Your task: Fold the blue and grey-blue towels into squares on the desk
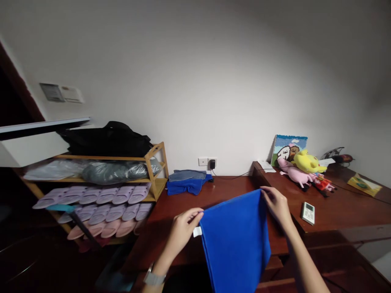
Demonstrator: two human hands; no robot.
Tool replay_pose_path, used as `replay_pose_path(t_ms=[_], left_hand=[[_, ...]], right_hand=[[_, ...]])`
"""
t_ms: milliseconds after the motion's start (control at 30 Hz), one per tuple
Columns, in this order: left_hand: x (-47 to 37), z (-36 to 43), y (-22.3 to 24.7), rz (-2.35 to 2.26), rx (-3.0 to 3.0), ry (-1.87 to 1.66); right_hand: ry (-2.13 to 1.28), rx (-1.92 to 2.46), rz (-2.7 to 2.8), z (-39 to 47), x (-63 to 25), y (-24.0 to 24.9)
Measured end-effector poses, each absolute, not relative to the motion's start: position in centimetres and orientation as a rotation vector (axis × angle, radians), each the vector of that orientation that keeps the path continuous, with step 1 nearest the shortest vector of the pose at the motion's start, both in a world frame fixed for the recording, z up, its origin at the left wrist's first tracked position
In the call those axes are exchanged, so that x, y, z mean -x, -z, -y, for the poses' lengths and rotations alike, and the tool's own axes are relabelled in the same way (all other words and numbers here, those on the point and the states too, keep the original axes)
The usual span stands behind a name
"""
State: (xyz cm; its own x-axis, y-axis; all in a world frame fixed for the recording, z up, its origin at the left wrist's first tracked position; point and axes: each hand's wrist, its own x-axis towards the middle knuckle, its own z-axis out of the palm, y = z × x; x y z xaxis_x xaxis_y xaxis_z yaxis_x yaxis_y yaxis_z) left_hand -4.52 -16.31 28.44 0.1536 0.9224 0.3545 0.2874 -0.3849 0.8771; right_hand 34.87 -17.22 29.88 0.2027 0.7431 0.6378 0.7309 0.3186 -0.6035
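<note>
My left grip [182, 228] and right grip [277, 205] each pinch an upper corner of the blue cloth [235, 244], hanging at the bench [168, 211]. It looks light and limp; I'd hold those corners.

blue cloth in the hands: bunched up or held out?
Held out: the left hand and right hand pinch the blue cloth by its top corners, top edge nearly straight, the rest hanging below.
</note>
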Motion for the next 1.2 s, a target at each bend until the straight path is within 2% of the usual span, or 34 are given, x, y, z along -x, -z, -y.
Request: replay_pose_path(t_ms=[100,267,567,900,1100,1200], left_hand=[[6.5,11.1,-25.1,-1.272,-1.812,-1.219],[7.7,3.5,-19.3,-1.578,-1.992,-0.976],[7.5,-2.6,-11.9,-1.816,-2.022,-0.686],[6.9,-6.4,-7.4,-1.885,-2.076,-0.515],[8.5,-4.6,-6.6,-1.906,-2.060,-0.421],[10.7,-2.1,-5.4,-1.961,-2.130,-0.412]], right_hand=[[-0.187,1.541,1.614,12.1,-32.9,-26.6],[-0.442,1.775,1.664,4.3,-29.1,-19.7],[-0.545,2.020,1.665,-1.8,-27.3,-10.9],[-0.436,2.194,1.710,-8.3,-25.9,-7.0],[-0.411,2.097,1.774,-13.4,-20.5,-7.9],[-0.419,1.919,1.904,-13.0,-16.2,-8.5]])
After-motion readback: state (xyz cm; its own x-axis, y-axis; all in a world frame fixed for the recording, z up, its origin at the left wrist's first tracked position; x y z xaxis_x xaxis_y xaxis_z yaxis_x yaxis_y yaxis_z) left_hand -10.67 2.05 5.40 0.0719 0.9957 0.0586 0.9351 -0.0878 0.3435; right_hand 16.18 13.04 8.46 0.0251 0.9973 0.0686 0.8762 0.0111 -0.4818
